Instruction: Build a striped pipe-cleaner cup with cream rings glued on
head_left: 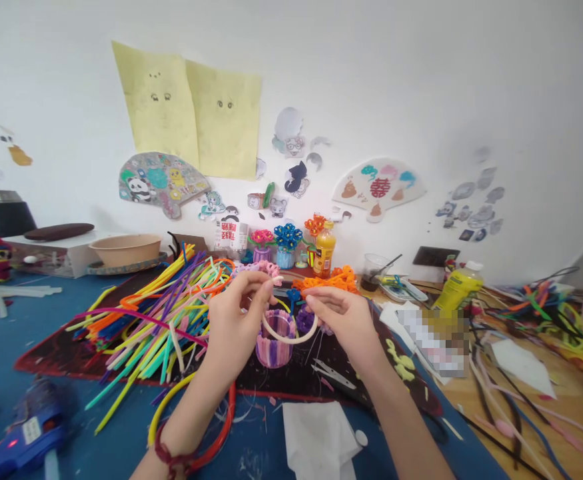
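1. My left hand [241, 319] pinched a cream stem [296, 341], thumb against finger, near one tip.
2. My right hand [341, 315] pinched its opposite side.
3. Between them the stem sagged, bowed left to right, open upward.
4. Just beyond stood the upright cup [274, 353], nearer my left hand.
5. Farther back: blue flowers [288, 237].

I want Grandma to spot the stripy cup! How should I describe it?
Find the big dark mat with red edges. Near its middle, partly behind a curved cream strip, stands the stripy cup. Its nearer spot and mixed pink and purple stripes set it apart from the flower pots by the wall.
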Demonstrator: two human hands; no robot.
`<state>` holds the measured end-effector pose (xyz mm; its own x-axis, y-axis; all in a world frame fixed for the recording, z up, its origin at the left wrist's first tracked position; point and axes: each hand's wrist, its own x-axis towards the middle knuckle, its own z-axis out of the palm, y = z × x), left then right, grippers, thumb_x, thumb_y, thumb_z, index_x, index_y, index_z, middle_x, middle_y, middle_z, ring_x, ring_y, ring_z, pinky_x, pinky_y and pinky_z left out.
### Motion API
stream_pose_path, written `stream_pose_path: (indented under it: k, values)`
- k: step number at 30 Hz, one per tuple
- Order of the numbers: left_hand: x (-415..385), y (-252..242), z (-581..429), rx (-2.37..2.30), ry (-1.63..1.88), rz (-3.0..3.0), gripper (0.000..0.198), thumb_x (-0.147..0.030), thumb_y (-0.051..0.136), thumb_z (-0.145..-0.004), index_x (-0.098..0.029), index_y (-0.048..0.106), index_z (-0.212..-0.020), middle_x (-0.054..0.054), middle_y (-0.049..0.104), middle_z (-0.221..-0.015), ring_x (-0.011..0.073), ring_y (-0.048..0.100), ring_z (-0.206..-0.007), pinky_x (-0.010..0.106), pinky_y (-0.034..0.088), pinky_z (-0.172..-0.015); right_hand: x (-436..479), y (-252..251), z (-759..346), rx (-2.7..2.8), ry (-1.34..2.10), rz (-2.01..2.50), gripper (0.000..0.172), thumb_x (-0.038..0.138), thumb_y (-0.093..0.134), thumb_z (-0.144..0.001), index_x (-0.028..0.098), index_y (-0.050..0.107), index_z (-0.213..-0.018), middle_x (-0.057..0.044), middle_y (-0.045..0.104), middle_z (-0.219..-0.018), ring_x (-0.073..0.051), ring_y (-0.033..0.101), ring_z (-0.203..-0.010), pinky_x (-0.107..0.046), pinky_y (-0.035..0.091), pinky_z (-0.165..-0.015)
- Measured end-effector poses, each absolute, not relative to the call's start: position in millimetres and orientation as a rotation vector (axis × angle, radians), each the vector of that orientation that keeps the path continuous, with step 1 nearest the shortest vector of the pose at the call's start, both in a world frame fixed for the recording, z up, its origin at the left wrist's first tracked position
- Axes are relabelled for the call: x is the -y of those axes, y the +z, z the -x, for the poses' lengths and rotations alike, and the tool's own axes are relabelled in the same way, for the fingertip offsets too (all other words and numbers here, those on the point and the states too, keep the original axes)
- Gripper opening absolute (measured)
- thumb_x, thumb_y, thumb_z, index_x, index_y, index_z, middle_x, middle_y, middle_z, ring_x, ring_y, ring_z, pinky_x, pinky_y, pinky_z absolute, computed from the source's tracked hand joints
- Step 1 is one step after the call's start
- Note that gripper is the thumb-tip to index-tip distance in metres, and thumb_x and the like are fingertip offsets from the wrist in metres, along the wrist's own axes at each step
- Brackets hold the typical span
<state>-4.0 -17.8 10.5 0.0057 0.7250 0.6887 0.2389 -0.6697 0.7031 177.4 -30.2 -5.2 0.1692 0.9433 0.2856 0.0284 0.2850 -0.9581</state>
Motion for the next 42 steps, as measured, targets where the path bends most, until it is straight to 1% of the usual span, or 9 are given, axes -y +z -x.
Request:
stream_pose_path:
  k: [2, 4, 12, 20, 26, 29, 34, 39, 42]
  values:
    - [18, 10, 5, -1.053, 1.788, -1.866, 0.012, -0.031, 0.060, -0.089, -0.019, 0.063, -0.089, -0.002, 0.069, -0.069, 0.0123, 0.066, -0.060, 0.021, 0.051, -0.058, 31, -3, -177, 1.166, 0.942, 1.053, 0.035, 0.041, 0.081, -0.067, 0.014, 0.077, -0.088, -0.005, 0.073, -0.066, -0.012, 0.057, -0.049, -0.022, 0.042, -0.045]
    - [19, 9, 6, -1.135, 1.879, -1.810, 0.013, -0.032, 0.060, -0.089, -0.019, 0.063, -0.090, -0.002, 0.069, -0.069, 0.0130, 0.067, -0.062, 0.022, 0.052, -0.060, 33, -2, -178, 1.124, 0.996, 1.027, 0.037, 0.041, 0.083, -0.065, 0.013, 0.077, -0.088, -0.006, 0.073, -0.066, -0.010, 0.055, -0.048, -0.021, 0.039, -0.044]
    - [15, 7, 9, -1.369, 2.062, -1.613, 0.019, -0.036, 0.060, -0.087, -0.018, 0.063, -0.091, 0.001, 0.068, -0.068, 0.0154, 0.068, -0.061, 0.025, 0.054, -0.059, 37, -2, -181, 1.165, 1.224, 0.966, 0.036, 0.042, 0.087, -0.061, 0.014, 0.080, -0.084, -0.007, 0.073, -0.069, -0.012, 0.061, -0.057, -0.024, 0.049, -0.058]
    - [12, 4, 11, -1.466, 2.170, -1.578, 0.019, -0.036, 0.060, -0.087, -0.018, 0.062, -0.090, 0.000, 0.067, -0.067, 0.0147, 0.066, -0.060, 0.025, 0.054, -0.061, 39, -1, -181, 1.290, 1.340, 0.863, 0.031, 0.038, 0.087, -0.064, 0.015, 0.080, -0.083, -0.006, 0.074, -0.074, -0.013, 0.063, -0.065, -0.024, 0.049, -0.066]
    - [13, 4, 12, -1.444, 2.152, -1.671, 0.020, -0.037, 0.061, -0.087, -0.018, 0.063, -0.092, 0.001, 0.068, -0.069, 0.0151, 0.067, -0.062, 0.026, 0.054, -0.062, 36, -3, -177, 1.265, 1.224, 0.872, 0.036, 0.046, 0.082, -0.068, 0.014, 0.081, -0.083, -0.005, 0.070, -0.062, -0.014, 0.061, -0.058, -0.026, 0.049, -0.059]
    - [15, 5, 13, -1.337, 2.065, -1.757, 0.019, -0.038, 0.060, -0.087, -0.019, 0.062, -0.091, 0.001, 0.068, -0.070, 0.0150, 0.067, -0.061, 0.025, 0.053, -0.059, 33, -3, -176, 1.215, 1.175, 0.881, 0.039, 0.048, 0.082, -0.067, 0.013, 0.080, -0.085, -0.006, 0.070, -0.062, -0.013, 0.059, -0.055, -0.024, 0.046, -0.054]
    - [24, 17, 15, -1.230, 1.700, -2.004, 0.020, -0.037, 0.054, -0.091, -0.020, 0.063, -0.089, -0.001, 0.069, -0.064, 0.0135, 0.063, -0.053, 0.023, 0.051, -0.054, 34, 1, -175, 1.164, 1.135, 0.864, 0.039, 0.048, 0.084, -0.063, 0.012, 0.079, -0.079, -0.007, 0.071, -0.068, -0.010, 0.055, -0.050, -0.022, 0.040, -0.046]
    - [55, 18, 44, -1.704, 1.451, -2.240, 0.031, -0.043, 0.047, -0.090, -0.024, 0.067, -0.104, 0.002, 0.077, -0.088, 0.0162, 0.066, -0.056, 0.027, 0.050, -0.055, 37, 3, -173, 1.193, 1.101, 0.865, 0.041, 0.051, 0.084, -0.063, 0.012, 0.078, -0.076, -0.007, 0.069, -0.063, -0.011, 0.053, -0.048, -0.022, 0.040, -0.043]
    - [89, -7, 96, -2.154, 1.296, -2.122, 0.036, -0.049, 0.046, -0.088, -0.027, 0.065, -0.109, 0.001, 0.076, -0.083, 0.0201, 0.067, -0.055, 0.030, 0.050, -0.054, 37, 1, -172, 1.222, 1.114, 0.848, 0.041, 0.051, 0.083, -0.064, 0.012, 0.078, -0.076, -0.007, 0.068, -0.063, -0.011, 0.053, -0.048, -0.022, 0.040, -0.043]
